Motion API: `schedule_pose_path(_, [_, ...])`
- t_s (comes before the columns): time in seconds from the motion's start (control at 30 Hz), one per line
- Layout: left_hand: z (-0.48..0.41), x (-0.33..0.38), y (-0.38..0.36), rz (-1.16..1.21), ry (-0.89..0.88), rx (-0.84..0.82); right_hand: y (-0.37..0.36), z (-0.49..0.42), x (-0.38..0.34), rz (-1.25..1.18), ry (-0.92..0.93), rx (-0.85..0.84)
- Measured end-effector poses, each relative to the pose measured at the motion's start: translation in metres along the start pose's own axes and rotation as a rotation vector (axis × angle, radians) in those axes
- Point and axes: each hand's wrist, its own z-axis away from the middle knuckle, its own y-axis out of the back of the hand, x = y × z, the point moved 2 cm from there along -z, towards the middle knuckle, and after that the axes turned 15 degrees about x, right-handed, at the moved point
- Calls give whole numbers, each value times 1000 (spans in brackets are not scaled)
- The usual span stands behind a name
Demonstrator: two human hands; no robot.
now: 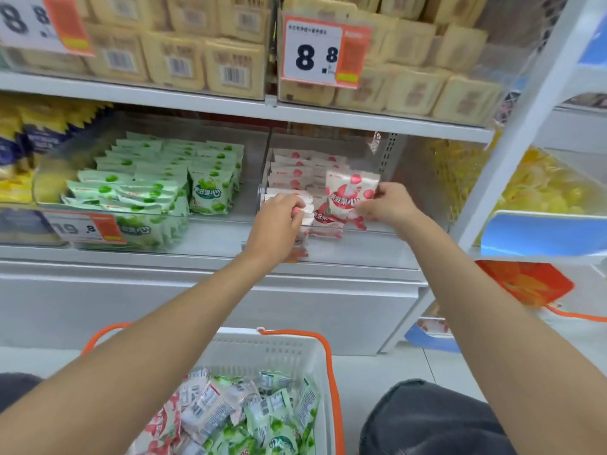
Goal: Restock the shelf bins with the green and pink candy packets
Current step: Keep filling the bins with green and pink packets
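Both hands are reached into the clear pink-packet bin [377,224]. An upright pink packet [349,192] is pinched at its right edge by the right hand [391,200]. The stacked pink packets [295,174] are pressed under the closed left hand [282,215]. The basket [262,353] of mixed packets is seen below.

The left hand [282,218] hides the front pink packets [303,205]; lower price tag [83,227] perhaps too blurred to read.

You stood in a shop aisle: price tags [323,50] fronted stocked shelves [203,101], a shopping basket [295,353] below.
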Motion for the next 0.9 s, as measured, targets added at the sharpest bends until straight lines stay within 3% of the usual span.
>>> schedule_pose_path(0.17, [4, -6, -4, -13, -36, 39, -35, -21, 11, 427, -46, -222])
schedule_pose_path(0.4, [8, -4, -4, -27, -74, 80, -57, -38, 24, 262, -221, -186])
schedule_pose_path(0.6, [9, -4, -5, -28, -64, 111, -60, -36, 27, 228, -204, -182])
schedule_pose_path(0.73, [6, -2, -4, -11, -20, 81, -55, -29, 19, 207, -126, -102])
schedule_pose_path(0.9, [14, -1, 3, 77, -33, 178, -42, -5, 5, 273, 161, 59])
